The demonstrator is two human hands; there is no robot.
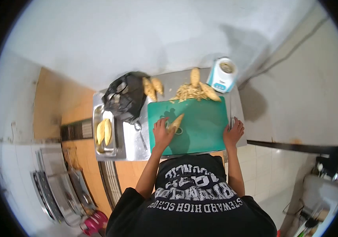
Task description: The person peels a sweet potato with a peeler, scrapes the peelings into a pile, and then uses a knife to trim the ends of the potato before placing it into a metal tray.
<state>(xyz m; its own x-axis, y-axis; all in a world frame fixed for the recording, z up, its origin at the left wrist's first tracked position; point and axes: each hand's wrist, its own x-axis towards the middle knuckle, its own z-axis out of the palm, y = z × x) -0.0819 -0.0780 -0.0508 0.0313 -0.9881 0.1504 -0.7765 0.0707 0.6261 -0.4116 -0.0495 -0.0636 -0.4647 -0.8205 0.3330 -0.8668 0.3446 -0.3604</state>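
On the green cutting board [200,134], my left hand [163,132] is closed at the lower end of a tan sweet potato [177,121], whose pointed end tilts up and right. A pale ring-shaped mark [179,131] shows on the board beside it. My right hand [233,133] is at the board's right edge, thumb and fingers apart around a thin, light-coloured piece [231,121], too small to name. Peelings [190,93] are heaped behind the board, with unpeeled sweet potatoes [195,77] next to them.
A white-and-blue kitchen scale [223,75] stands at the back right. A black plastic bag [125,94] is at the back left, near more sweet potatoes [149,89]. The metal tray [114,146] at left holds peeled yellow ones [107,132]. A spoon [138,127] lies between tray and board.
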